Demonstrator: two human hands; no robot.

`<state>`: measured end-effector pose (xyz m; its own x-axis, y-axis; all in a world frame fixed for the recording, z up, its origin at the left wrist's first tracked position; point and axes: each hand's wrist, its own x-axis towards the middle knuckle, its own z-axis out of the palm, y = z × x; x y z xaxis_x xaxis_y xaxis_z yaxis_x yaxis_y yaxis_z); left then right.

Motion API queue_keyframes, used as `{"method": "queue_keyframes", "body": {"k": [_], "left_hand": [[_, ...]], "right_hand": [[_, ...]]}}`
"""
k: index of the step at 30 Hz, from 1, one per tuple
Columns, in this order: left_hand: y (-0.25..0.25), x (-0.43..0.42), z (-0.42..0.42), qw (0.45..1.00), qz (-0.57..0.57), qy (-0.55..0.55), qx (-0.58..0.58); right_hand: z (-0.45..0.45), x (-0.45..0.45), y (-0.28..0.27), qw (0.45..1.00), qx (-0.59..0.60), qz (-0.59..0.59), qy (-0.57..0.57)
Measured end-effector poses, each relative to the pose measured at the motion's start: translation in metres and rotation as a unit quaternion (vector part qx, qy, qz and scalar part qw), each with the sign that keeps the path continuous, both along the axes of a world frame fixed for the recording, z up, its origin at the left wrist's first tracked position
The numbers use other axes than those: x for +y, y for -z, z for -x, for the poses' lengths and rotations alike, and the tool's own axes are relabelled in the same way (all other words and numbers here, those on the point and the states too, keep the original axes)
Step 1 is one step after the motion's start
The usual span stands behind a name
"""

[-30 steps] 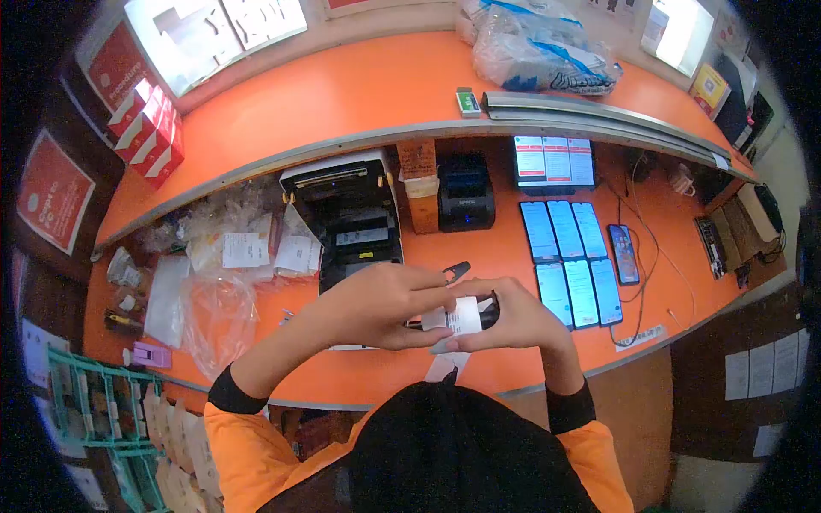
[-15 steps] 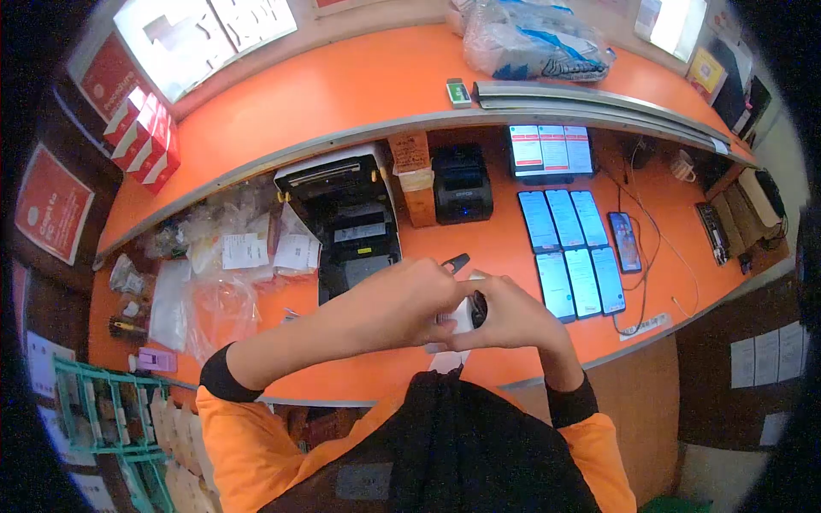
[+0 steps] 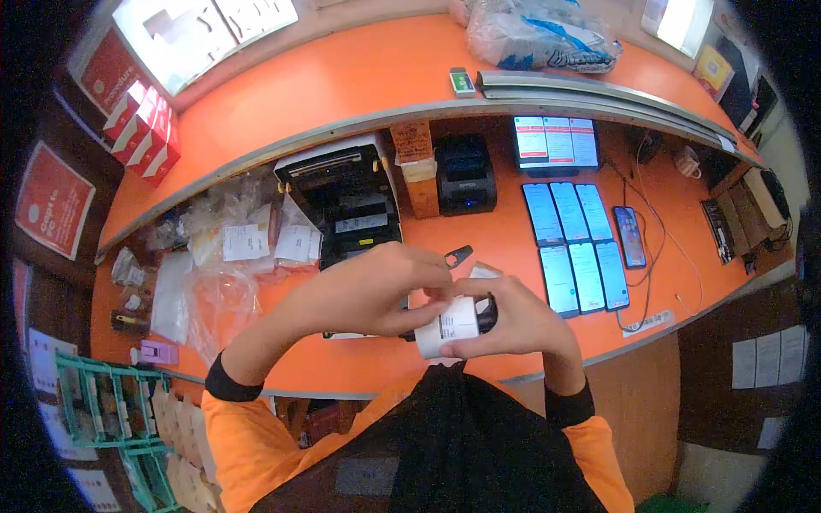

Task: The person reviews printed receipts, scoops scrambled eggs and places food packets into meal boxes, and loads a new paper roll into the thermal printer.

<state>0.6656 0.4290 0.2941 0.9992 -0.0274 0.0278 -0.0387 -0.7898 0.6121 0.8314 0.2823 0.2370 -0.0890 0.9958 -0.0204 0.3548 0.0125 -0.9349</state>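
Note:
Between my two hands is a white label roll (image 3: 449, 327) with dark print, a black round part showing at its right side. My right hand (image 3: 509, 318) wraps round the roll's right side, thumb underneath. My left hand (image 3: 402, 286) has its fingers pressed on the roll's upper left. A black flat piece with a hole (image 3: 459, 256) lies just beyond my fingers. An open black label printer (image 3: 355, 222) stands behind my left forearm.
Several lit phones (image 3: 560, 278) lie in two rows at the right, with another phone (image 3: 629, 237) and cables beside them. Behind stand a tablet (image 3: 557, 144) and a small black printer (image 3: 466, 175). Plastic bags (image 3: 218, 308) lie at the left. A shelf edge (image 3: 342, 128) crosses above.
The white roll has turned and shows more of its printed side. Both hands have shifted slightly around it, and the view has moved a little.

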Motion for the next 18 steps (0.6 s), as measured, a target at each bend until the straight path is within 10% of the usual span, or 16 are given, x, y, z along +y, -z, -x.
{"method": "queue_keyframes", "body": {"k": [18], "left_hand": [[0.032,-0.051,0.016,0.951,-0.014,-0.219,-0.216]], "right_hand": [[0.022,0.006,0.010,0.962,-0.031,-0.166,0.214]]}}
